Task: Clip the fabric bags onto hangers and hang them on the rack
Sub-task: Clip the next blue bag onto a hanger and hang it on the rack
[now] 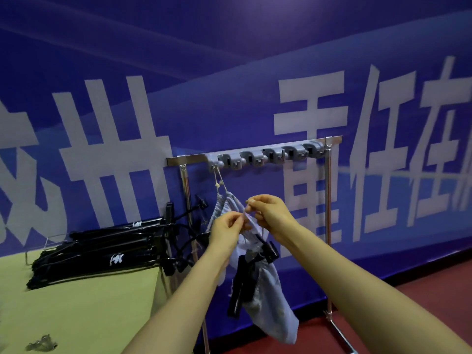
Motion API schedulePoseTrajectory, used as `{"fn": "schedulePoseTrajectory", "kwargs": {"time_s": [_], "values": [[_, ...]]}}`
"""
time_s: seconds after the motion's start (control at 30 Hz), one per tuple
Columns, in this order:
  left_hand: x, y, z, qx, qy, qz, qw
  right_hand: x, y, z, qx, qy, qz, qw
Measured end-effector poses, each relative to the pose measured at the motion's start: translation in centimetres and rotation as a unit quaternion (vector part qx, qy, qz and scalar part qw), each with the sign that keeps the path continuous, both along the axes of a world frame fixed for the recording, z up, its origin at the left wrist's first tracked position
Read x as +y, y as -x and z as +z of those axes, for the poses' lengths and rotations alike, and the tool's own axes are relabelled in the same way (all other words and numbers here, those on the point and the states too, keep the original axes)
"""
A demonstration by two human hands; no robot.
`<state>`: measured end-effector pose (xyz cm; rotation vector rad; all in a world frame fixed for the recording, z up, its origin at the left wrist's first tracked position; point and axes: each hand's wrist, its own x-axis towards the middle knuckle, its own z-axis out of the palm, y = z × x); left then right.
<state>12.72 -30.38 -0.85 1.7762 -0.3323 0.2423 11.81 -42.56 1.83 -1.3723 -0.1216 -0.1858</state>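
Observation:
A pale grey fabric bag (270, 310) hangs low in front of me, with a black clip hanger (242, 279) clipped to it and dangling. My left hand (228, 229) and my right hand (270, 215) pinch the bag's drawstring between them near its gathered top. Behind them another grey drawstring bag (227, 206) hangs by its cord from the leftmost hook of the grey hook strip (263, 155) on the metal rack (328, 200). A pile of black clip hangers (102, 254) lies on the yellow-green table (76, 315) to the left.
The rack stands against a blue banner wall (229, 72) with large white characters, on a red floor (383, 302). A wire holder (35, 247) sits behind the hanger pile. A small grey object (42, 343) lies near the table's front left.

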Motion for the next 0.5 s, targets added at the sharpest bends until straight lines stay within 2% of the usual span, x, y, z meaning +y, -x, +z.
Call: {"fn": "schedulePoseTrajectory", "kwargs": {"time_s": [0.17, 0.5], "values": [[-4.0, -3.0, 1.7, -0.003, 0.012, -0.022, 1.000, -2.3, -3.7, 0.6, -0.012, -0.007, -0.103, 0.995], [-7.0, -11.6, 3.5, 0.031, 0.157, 0.009, 0.987, -2.5, -10.3, 3.5, -0.057, -0.033, -0.093, 0.993]]}}
